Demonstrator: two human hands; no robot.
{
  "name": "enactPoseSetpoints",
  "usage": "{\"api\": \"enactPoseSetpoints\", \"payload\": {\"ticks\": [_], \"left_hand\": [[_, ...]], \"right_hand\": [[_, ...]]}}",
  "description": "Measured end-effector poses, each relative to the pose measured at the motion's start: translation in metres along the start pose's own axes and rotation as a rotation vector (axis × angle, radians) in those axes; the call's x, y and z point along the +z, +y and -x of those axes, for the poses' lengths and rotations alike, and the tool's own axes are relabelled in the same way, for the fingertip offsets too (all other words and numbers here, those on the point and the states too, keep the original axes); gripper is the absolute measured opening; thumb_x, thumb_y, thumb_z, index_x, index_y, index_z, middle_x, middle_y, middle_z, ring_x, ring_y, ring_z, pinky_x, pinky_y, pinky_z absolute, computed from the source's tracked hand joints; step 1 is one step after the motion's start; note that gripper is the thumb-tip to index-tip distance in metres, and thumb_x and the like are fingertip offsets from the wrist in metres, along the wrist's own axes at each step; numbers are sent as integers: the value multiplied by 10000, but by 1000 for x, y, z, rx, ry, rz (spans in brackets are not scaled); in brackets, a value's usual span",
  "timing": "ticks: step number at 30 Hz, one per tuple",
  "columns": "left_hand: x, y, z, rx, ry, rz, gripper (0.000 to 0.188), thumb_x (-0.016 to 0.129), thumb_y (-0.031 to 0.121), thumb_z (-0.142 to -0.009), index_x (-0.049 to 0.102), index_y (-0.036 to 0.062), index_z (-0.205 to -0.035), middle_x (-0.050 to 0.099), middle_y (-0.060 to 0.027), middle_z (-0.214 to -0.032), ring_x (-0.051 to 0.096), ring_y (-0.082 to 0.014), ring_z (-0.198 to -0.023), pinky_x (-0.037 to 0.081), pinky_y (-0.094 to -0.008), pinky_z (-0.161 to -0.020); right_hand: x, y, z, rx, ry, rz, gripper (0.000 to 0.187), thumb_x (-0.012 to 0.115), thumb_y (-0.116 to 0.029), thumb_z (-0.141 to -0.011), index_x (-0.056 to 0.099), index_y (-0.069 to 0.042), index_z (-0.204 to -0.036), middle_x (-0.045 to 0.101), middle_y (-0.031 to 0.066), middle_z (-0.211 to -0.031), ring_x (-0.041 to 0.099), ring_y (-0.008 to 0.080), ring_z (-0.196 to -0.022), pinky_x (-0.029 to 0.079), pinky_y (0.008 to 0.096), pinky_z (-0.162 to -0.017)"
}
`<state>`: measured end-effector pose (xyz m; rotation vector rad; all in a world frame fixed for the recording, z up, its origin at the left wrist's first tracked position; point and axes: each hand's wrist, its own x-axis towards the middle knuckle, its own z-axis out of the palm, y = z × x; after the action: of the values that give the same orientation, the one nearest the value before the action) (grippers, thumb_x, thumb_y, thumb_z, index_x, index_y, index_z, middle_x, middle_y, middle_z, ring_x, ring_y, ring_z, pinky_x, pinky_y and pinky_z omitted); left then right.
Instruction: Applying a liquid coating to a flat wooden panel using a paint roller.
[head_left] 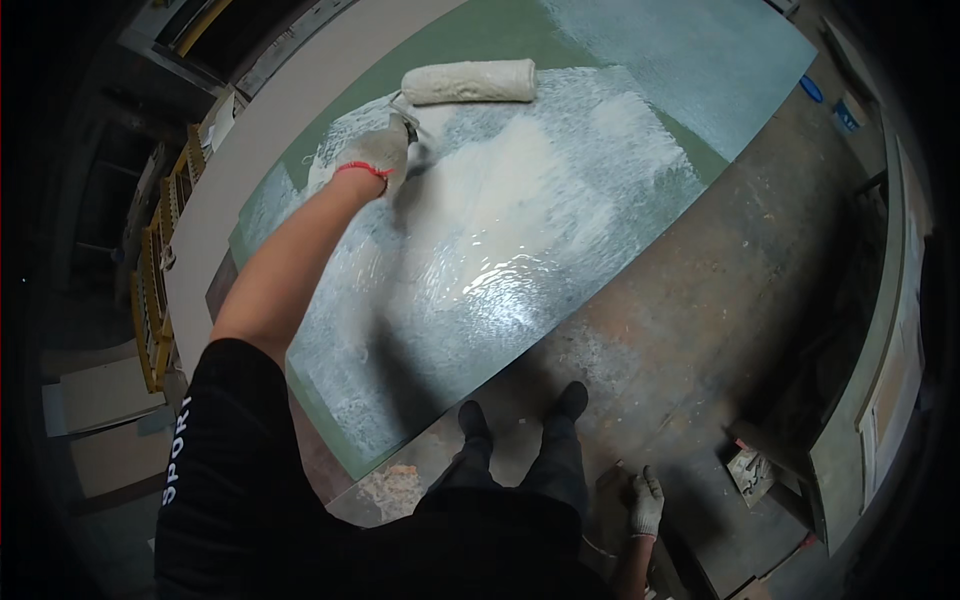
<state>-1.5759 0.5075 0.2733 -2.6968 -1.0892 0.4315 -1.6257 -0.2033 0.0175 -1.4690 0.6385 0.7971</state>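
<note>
Where the wet white coating (500, 180) gives way to bare green, the paint roller (470, 82) is at the far part of the large green panel (490, 36), its sleeve lying crosswise in your view. The sleeve is a thick cream-white cylinder, soaked looking, with an uneven, lumpy surface along its lower side and its free end toward the right. Whether it presses on the panel or sits just above it, you cannot tell from this angle. Below it the coating is milky and streaked, dense white in the middle, thinner and bluish toward the edges, with a bright glare near the panel's near edge. Green shows along the left margin and in a band toward the upper right, beyond which lies a pale blue-grey area.

Your left grip (380, 152), in a pale glove with a red band at the wrist, is wrapped around the roller's handle. Your right grip (648, 500), also gloved, is low at your right side, well apart from the panel; you cannot tell whether it holds anything. Your dark boots (572, 400) stand on the stained floor (690, 290) beside the panel's near edge.
</note>
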Motion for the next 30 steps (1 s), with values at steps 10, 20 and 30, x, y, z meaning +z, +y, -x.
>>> {"api": "enactPoseSetpoints", "payload": {"ticks": [10,20,30], "left_hand": [[47,-82,321,-10,-315,-161,641,493,221,-1024,259,45,-1594,710,-204,-940,729,-362,-754,584,-474,-625],[-11,-31,176,97,-223,-222,662,471,107,-988,239,45,-1605,719,-218,-976,732,-367,-841,586,-466,-730],[-33,80,-27,64,-20,-21,586,473,47,-945,315,-75,-1496,697,-305,-1117,702,-425,-1058,558,-499,-861]], "right_hand": [[28,12,15,-112,-47,313,442,682,-78,-965,602,-20,-1396,713,38,-1020,660,138,-895,538,279,-816],[18,24,39,217,18,70,312,681,-233,-986,619,-50,-1232,585,-4,-800,584,113,-638,484,290,-574],[28,-40,0,79,-140,-160,550,641,-21,-966,481,-14,-1492,682,68,-984,635,157,-742,540,308,-649]]}}
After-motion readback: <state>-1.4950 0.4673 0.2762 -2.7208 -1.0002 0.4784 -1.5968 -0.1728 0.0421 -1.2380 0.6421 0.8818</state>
